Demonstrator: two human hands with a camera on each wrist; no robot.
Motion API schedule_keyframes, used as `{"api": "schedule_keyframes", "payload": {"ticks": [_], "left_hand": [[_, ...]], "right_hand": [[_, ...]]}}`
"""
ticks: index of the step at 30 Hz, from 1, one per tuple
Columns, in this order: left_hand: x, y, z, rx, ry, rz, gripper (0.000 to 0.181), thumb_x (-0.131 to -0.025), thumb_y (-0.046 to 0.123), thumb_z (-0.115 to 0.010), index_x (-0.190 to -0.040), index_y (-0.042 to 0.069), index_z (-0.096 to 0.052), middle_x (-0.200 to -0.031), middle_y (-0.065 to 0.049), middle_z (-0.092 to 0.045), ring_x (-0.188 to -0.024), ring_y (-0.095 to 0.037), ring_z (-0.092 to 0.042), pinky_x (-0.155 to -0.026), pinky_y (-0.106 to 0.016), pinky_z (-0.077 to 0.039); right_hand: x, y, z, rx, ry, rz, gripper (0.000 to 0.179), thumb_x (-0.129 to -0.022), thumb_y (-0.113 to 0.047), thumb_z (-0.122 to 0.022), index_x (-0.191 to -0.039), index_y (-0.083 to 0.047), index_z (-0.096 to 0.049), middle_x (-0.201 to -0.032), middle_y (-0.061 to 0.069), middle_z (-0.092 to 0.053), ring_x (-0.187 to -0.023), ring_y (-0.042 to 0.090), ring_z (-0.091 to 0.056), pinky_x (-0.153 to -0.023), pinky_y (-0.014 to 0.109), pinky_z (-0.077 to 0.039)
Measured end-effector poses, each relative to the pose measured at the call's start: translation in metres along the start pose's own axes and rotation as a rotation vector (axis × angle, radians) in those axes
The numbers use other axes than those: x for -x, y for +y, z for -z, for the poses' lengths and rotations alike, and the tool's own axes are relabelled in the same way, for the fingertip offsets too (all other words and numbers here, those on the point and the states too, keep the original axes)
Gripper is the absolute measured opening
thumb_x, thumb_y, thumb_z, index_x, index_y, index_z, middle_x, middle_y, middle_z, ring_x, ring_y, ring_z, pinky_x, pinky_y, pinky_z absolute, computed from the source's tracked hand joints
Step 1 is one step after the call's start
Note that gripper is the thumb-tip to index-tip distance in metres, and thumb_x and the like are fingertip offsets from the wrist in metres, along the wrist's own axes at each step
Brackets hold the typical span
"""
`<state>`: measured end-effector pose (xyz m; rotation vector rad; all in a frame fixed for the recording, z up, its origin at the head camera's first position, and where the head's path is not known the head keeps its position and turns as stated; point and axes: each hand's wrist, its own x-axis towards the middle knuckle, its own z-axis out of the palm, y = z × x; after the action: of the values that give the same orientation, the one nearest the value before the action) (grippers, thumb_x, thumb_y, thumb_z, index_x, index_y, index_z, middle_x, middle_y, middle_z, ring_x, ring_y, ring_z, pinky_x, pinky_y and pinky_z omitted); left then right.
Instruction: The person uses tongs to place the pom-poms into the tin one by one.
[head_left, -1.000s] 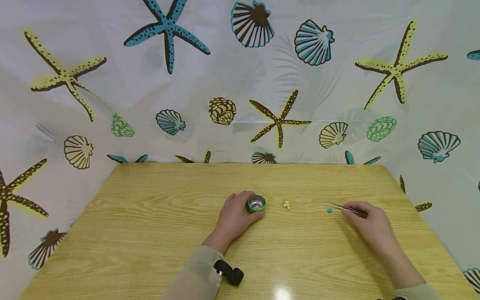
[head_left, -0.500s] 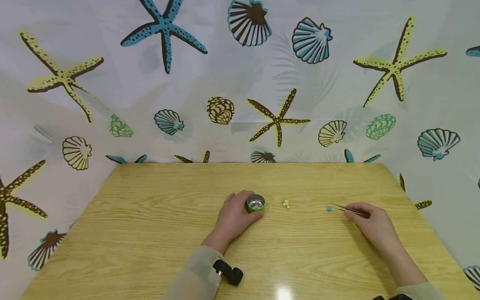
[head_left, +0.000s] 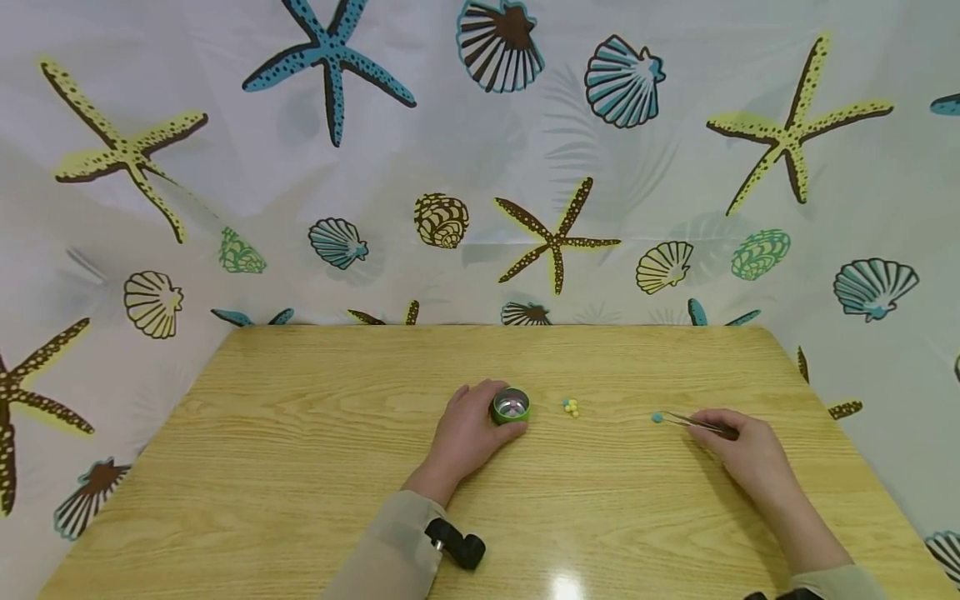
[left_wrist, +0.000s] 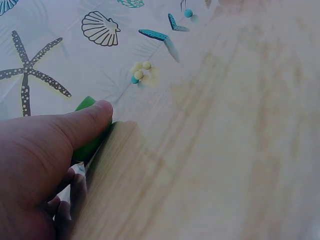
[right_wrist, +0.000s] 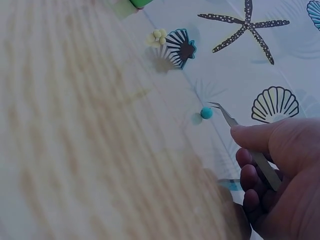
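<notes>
Head view: the left hand (head_left: 468, 429) curls round a small green cup (head_left: 513, 395) with a silvery inside, which stands upright on the wooden table (head_left: 315, 492). To its right, near it, lies a small cluster of yellow beads (head_left: 573, 408) with a blue one at its edge. Farther right, well apart from the cluster, is a single blue bead (head_left: 657, 417). The right hand (head_left: 742, 450) pinches dark metal tweezers (head_left: 697, 421), whose tips reach to that bead; whether they grip it cannot be told. A black device (head_left: 456, 544) sits on the left sleeve (head_left: 393, 542), and a white cloth (head_left: 465, 158) printed with starfish and shells hangs behind the table.

Left wrist view: the thumb lies along the green wall of the cup, with other fingertips partly visible below. The bead cluster shows beyond the cup, and the single blue bead near the top edge.

Right wrist view: thumb and fingers clasp the tweezers, their fine bent tips just beside the single blue bead. Part of the green cup shows at the top edge.
</notes>
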<state>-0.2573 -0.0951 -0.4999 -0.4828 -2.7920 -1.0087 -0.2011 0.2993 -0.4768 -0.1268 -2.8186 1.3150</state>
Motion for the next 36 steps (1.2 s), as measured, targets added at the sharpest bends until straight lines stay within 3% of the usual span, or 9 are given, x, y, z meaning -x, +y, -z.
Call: {"api": "schedule_keyframes", "payload": {"ticks": [17, 36], "left_hand": [[0.0003, -0.0013, -0.0016, 0.0, 0.008, -0.005, 0.057, -0.095, 0.031, -0.092, -0.141, 0.007, -0.069, -0.134, -0.009, -0.073, -0.128, -0.029, -0.068, -0.134, -0.055, -0.027], [0.0008, 0.0002, -0.001, 0.001, 0.004, 0.005, 0.058, -0.095, 0.031, -0.092, -0.142, 0.007, -0.068, -0.138, -0.01, -0.073, -0.132, -0.03, -0.067, -0.134, -0.054, -0.026]], "right_hand": [[-0.0009, 0.0039, 0.0008, 0.025, -0.019, 0.008, 0.043, -0.109, -0.032, -0.074, -0.138, 0.0, -0.074, -0.138, 0.025, -0.071, -0.127, 0.044, -0.066, -0.104, 0.06, -0.056], [-0.0032, 0.0057, -0.0019, 0.065, 0.023, 0.0, 0.042, -0.109, -0.03, -0.075, -0.137, 0.002, -0.073, -0.136, 0.026, -0.071, -0.124, 0.045, -0.067, -0.103, 0.061, -0.056]]}}
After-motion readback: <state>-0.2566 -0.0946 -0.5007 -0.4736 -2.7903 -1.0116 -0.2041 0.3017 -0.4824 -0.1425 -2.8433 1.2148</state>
